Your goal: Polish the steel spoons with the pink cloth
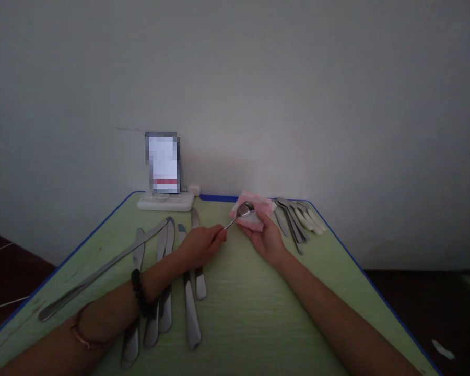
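Note:
My left hand [199,245] is closed round the handle of a small metal spoon [243,211], whose bowl points up and to the right. Against that bowl rests a pink cloth [254,213], gripped in my right hand [267,240]. Both hands hover over the far middle of a pale green table [250,308] with a blue edge. A dark bead bracelet and a thin bangle sit on my left wrist and forearm.
Several table knives [191,308] and one long-handled utensil [102,271] lie in a row under my left arm. A cluster of spoons [297,219] lies at the far right corner. A blurred upright card on a white base [165,201] stands against the wall.

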`<state>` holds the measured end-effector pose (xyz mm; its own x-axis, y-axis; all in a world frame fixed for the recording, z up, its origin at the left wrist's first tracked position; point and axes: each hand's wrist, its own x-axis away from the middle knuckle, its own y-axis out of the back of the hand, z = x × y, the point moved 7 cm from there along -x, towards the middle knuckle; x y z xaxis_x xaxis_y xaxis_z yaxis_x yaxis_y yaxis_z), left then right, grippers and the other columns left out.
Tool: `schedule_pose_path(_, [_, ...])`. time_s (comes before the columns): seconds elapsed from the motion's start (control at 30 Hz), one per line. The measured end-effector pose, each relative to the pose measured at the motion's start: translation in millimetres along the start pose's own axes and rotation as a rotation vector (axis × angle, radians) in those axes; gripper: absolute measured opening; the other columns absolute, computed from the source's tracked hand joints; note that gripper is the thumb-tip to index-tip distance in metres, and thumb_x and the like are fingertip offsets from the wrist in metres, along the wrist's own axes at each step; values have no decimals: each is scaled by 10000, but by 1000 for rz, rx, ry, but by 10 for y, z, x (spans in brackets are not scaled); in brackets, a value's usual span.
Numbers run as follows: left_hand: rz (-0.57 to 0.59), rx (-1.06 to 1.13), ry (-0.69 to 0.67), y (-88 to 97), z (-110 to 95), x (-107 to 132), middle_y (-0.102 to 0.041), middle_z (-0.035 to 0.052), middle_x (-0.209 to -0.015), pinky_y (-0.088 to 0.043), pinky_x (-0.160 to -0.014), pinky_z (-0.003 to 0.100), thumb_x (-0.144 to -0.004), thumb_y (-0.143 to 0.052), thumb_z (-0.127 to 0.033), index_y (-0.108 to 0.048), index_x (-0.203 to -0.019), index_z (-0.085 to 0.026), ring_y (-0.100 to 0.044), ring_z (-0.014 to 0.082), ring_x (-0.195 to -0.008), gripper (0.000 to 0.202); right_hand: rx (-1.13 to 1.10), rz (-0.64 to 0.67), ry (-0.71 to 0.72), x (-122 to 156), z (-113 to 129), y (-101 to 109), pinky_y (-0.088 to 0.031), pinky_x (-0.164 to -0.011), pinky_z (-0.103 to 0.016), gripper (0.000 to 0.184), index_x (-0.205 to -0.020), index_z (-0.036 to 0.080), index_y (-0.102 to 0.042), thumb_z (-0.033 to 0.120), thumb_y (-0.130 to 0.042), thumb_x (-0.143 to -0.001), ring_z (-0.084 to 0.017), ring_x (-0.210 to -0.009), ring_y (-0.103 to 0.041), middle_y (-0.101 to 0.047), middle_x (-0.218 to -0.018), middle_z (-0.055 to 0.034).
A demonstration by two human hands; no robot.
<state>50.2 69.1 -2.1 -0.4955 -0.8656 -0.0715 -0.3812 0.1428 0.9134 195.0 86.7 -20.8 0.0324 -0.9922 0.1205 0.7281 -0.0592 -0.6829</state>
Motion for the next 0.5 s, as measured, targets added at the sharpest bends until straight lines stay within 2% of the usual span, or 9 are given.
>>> schedule_pose_path(0.13, [5,37,13,-2,19,-8,-601,9,-629,-344,-584,236,-922,-274,-356,-592,-868,-199,-569,161,-604,359,7,65,38,71,50,-93,-515,-820,-345,312,-966,230,-607,467,-533,-778,-176,-889,-635,-687,-951,-5])
schedule_pose_path(0.23, [12,55,-2,1,4,-3,-612,13,-638,-340,-583,237,-918,-276,-358,-605,-858,-199,-565,158,-597,370,-57,98,-11,76,60,-99,-513,-803,-365,462,-996,215,-603,595,-461,-774,-201,-905,-625,-680,-981,-33])
schedule_pose_path(0.3, [16,61,-20,3,-14,5,-624,18,-651,-344,-592,238,-913,-282,-372,-618,-821,-199,-572,160,-616,388,-74,109,-50,63,55,-87,-516,-777,-360,473,-989,207,-602,601,-445,-779,-200,-886,-621,-680,-972,-41])
schedule_pose_path(0.43, [20,45,-27,6,-39,13,-612,18,-607,-334,-573,233,-904,-294,-409,-619,-712,-192,-563,156,-599,436,-11,101,-55,34,42,-58,-524,-681,-307,298,-892,220,-607,483,-510,-792,-159,-744,-611,-682,-838,0])
schedule_pose_path(0.5, [15,32,-12,12,-39,11,-611,24,-597,-328,-560,235,-907,-284,-418,-613,-690,-187,-561,157,-585,457,25,97,-60,28,23,-58,-524,-661,-297,273,-885,222,-606,465,-522,-793,-150,-709,-609,-682,-821,8])
